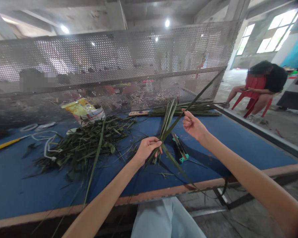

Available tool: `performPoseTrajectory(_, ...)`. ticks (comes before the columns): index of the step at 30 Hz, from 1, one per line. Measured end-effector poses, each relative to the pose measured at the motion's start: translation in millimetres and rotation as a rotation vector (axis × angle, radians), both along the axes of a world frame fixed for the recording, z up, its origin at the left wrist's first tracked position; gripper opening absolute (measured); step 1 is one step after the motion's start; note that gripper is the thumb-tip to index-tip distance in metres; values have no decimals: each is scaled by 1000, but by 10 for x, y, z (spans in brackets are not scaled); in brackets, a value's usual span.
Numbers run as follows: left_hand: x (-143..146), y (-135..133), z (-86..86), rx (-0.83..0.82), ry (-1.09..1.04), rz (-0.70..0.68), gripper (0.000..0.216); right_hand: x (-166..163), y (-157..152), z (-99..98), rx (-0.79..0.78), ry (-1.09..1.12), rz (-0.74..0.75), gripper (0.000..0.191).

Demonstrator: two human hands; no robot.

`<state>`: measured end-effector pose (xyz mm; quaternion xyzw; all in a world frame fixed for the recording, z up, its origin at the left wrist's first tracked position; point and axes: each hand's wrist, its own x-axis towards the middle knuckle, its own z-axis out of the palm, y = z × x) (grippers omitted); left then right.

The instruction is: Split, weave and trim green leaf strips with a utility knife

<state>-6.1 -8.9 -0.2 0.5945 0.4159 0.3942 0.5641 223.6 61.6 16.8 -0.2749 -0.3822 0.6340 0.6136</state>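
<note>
One left hand, one right hand, one seated person (far right)

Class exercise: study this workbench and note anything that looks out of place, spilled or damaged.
Loose leaf scraps lie strewn across the blue tabletop, apart from the main leaf heap, as if spilled. One long strip of the crossed leaf strips in the left hand droops past the table's front edge.

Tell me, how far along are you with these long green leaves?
It looks partly done. Done: a neat bundle of long leaf strips lies straight at the far side of the blue table. In hand: the left hand pinches crossed strips, and the right hand sits beside a long strip. Left: a messy leaf heap looks unsorted.
</note>
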Motion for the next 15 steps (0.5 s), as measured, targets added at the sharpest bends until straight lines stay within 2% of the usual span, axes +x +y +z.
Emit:
performPoseTrajectory(4, -1, 0, 6, -2, -23, 28, 26, 41, 5, 47, -116, 57, 31, 7)
performPoseTrajectory(6, -3, 1, 9, 0, -23, 28, 26, 21, -26, 60, -128, 30, 69, 11)
performPoseTrajectory(9, -3, 2, 19, 3, -24, 36, 27, -40, -84, 51, -112, -46, 175, 24)
performPoseTrajectory(12, -6, 7, 25, 24, -25, 46, 27, -116, -120, -1, -64, -202, 232, 14)
performPoseTrajectory(15, -13, 16, 17, 45, -33, 64, 26, -175, -128, -66, -6, -319, 253, 26)
